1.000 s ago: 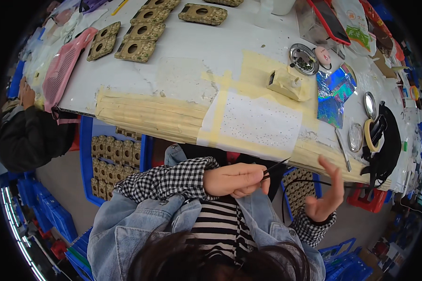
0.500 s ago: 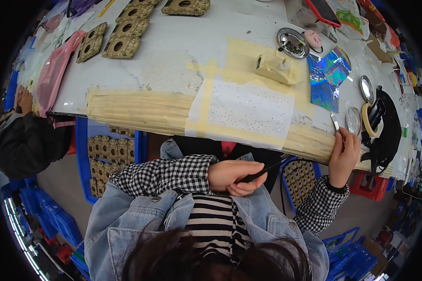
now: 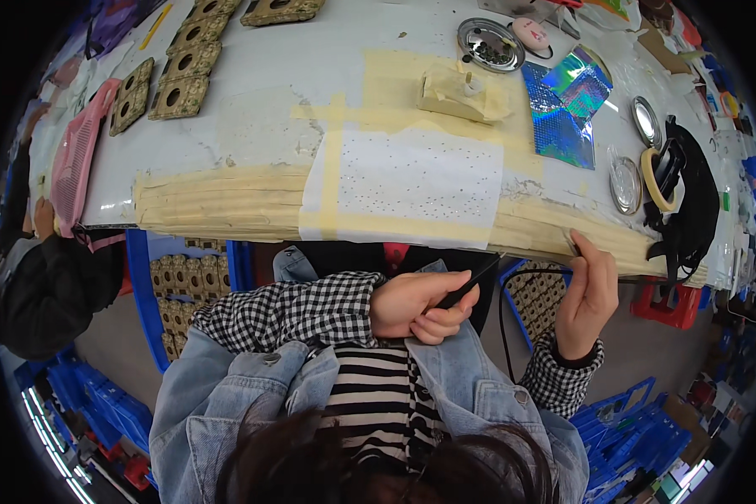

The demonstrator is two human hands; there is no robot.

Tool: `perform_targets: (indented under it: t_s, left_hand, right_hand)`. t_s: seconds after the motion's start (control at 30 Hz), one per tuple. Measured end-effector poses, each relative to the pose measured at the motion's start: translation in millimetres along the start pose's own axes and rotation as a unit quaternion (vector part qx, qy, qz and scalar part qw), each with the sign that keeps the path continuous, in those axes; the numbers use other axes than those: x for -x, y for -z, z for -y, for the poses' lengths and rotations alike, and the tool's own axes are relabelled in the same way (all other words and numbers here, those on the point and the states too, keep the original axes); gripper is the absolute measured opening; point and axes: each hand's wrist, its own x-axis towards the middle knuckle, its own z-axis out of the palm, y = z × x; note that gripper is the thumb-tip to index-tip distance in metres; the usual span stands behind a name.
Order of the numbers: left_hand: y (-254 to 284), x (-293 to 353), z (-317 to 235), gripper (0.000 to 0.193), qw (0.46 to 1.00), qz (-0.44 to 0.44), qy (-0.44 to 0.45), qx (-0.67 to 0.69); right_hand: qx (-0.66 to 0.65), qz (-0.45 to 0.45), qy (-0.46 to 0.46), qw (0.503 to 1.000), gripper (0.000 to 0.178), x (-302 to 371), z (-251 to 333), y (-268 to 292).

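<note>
Clock bearings are taken from the white, dot-covered paper sheet [image 3: 403,181] taped near the front of the white counter [image 3: 260,109], twelve pointing away from the wearer. At six o'clock, the left hand [image 3: 424,307] is closed round a slim black pen-shaped tool [image 3: 466,290]; its rear end is hidden in the palm, and I cannot tell whether its tip meets the counter. At four o'clock, the right hand [image 3: 592,294] pinches a thin metallic piece [image 3: 573,244] at the fingertips; the fingers cover most of it.

Flat camouflage-patterned casings with round holes [image 3: 181,92] lie at ten o'clock, the farthest cut off by the top of the view. A blue plastic crate [image 3: 241,267] at eight is partly covered by the counter's edge and the checked left sleeve. White surface between sheet and casings leaves room to move; at three, a black cloth bundle [image 3: 697,202] and cream tape roll [image 3: 649,176] crowd the edge.
</note>
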Motion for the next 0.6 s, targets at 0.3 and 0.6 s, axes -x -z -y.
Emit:
perform_targets:
  t_s: [0.3, 0.6]
  left_hand:
    - [-2.9, -12.3, 4.5, 0.04, 0.999, -0.015, -0.022, 0.032]
    - [-3.2, -11.0, 6.0, 0.039, 0.999, -0.01, -0.023, 0.034]
  right_hand:
    - [-0.018, 0.062, -0.016, 0.998, 0.036, 14.2, 10.8, -8.9]
    - [-0.042, 0.044, 0.011, 0.998, 0.044, 18.1, 11.6, -10.8]
